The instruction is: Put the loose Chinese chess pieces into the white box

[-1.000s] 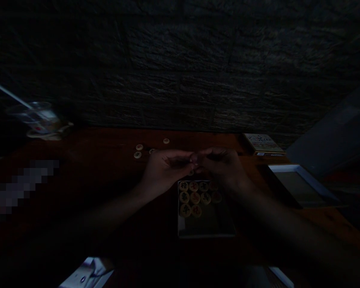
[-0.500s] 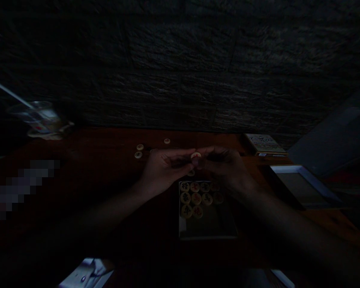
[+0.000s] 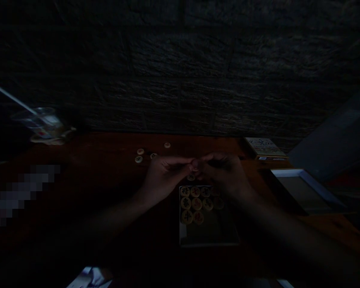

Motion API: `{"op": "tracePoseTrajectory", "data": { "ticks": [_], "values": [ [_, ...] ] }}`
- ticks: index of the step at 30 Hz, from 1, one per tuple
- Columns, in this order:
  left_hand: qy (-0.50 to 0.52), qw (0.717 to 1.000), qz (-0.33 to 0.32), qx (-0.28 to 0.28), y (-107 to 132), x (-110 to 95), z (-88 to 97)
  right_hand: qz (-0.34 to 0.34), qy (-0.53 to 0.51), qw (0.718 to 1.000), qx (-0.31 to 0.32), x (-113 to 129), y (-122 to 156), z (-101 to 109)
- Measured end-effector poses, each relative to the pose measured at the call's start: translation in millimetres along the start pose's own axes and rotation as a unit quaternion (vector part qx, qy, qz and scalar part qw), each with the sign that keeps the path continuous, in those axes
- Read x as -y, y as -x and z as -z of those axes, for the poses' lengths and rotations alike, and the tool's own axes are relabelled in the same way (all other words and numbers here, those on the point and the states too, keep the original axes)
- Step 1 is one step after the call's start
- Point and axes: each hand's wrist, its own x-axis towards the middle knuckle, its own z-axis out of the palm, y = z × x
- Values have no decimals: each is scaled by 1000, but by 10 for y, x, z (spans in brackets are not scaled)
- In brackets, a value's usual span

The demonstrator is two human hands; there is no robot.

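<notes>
Above the table my left hand (image 3: 163, 178) and my right hand (image 3: 225, 172) meet fingertip to fingertip. Both are closed in a pinch around a Chinese chess piece, which the fingers now cover almost wholly. Just beneath the fingertips lies another Chinese chess piece (image 3: 191, 177) on the tabletop. Closer to me sits a shallow box tray (image 3: 208, 243) with round pieces in rows, marked in black or red. A red-marked piece (image 3: 198, 217) ends its front row. My right hand and its shadow darken the tray's right side.
Several loose pieces (image 3: 140, 151) lie on the wooden table (image 3: 108, 146) left of my hands. A plastic cup (image 3: 48, 124) with a straw stands far left. At right are a small printed box (image 3: 264, 147) and an open box lid (image 3: 300, 190). A stone wall (image 3: 180, 88) rises behind.
The red-marked face of the piece between my fingertips has gone out of sight as the fingers closed over it. The whole view has shifted slightly, so things sit lower.
</notes>
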Motion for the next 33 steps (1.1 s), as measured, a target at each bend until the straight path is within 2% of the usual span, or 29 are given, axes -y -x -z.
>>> {"op": "tracePoseTrajectory", "data": {
  "ticks": [4,8,16,22,29,33],
  "values": [
    [32,999,6,1,-9,9,-4,-13,-30,999,-13,-21,-7,1],
    [76,996,55,10,-26,36,25,-17,-59,998,-11,-32,-13,19],
    [126,989,69,21,-47,96,51,13,-28,999,10,-4,-12,65],
    [202,974,105,16,-49,11,31,9,-13,1000,26,37,-29,70],
    [218,969,115,15,-52,-39,30,-10,-80,996,40,23,-37,60],
    [192,975,106,27,-43,3,44,-2,-66,997,41,31,-40,58]
  ]
}}
